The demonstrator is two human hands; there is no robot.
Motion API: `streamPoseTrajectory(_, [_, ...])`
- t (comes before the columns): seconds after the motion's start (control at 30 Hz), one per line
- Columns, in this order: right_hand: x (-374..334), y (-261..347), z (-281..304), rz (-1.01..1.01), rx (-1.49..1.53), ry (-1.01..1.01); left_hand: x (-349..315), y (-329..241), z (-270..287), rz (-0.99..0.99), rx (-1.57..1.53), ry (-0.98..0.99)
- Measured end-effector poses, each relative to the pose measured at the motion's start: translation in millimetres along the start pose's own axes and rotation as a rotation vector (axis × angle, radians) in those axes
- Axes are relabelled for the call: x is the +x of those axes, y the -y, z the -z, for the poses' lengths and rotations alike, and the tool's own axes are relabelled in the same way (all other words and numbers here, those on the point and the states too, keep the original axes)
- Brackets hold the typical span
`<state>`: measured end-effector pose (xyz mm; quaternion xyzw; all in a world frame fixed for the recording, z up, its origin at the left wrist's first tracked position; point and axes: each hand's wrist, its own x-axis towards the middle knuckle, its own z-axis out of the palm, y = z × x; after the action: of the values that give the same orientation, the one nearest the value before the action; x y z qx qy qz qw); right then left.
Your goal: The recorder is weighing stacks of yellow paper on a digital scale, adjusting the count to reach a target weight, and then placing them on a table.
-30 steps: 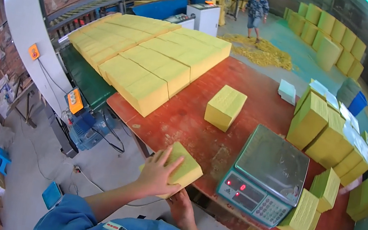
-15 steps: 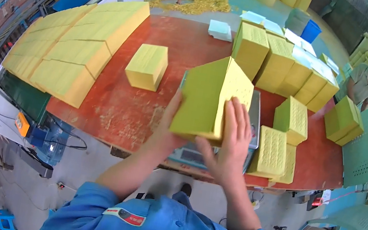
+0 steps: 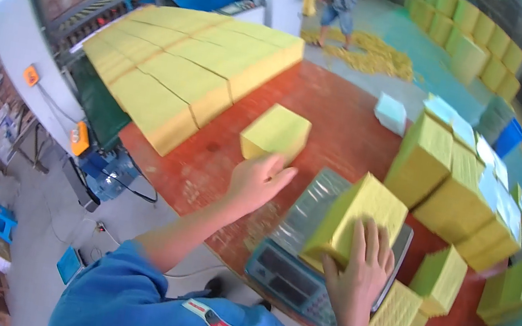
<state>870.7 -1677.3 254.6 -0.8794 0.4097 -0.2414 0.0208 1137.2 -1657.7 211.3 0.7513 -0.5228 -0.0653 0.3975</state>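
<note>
A stack of yellow paper (image 3: pixel 363 211) sits tilted in view on a flat scale (image 3: pixel 287 274) with a clear-covered platform and a keypad. My right hand (image 3: pixel 365 263) grips its right side, fingers along the face and thumb at the near edge. My left hand (image 3: pixel 259 183) is off that stack, over the red table (image 3: pixel 204 174). Its fingers are bent, the thumb stands apart, and nothing shows in it. Just beyond its fingertips lies a smaller yellow paper block (image 3: pixel 275 134). Whether they touch it I cannot tell.
Long rows of yellow paper (image 3: pixel 188 61) fill the table's left. Taller stacks (image 3: pixel 447 187) topped with pale sheets stand at the right, with embossed blocks (image 3: pixel 395 320) beside the scale. A person (image 3: pixel 339 7) stands at the back near yellow scraps (image 3: pixel 379 53).
The large stack has come down onto the scale. My left hand has let go of it and moved left toward the smaller block. The view has swung left.
</note>
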Motion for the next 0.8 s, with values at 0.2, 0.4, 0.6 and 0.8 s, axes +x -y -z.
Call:
streamPoseTrajectory(0.2, [-2.6,40.8,11.3,0.007,-0.053,0.028,104.9,66.9,-13.6,0.098,0.582,0.025])
streamPoseTrajectory(0.4, [-3.0,125.7,6.2,0.067,0.153,-0.083,82.9,123.6,-23.4,-0.064,0.621,0.225])
streamPoseTrajectory(0.6, [53.7,177.6,-72.8,0.226,0.360,-0.043,-7.4,152.0,83.6,-0.864,0.433,0.565])
streamPoseTrajectory(0.8, [75.5,175.1,-185.4,0.098,0.655,0.513,-69.1,193.6,184.5,-0.809,0.402,0.427])
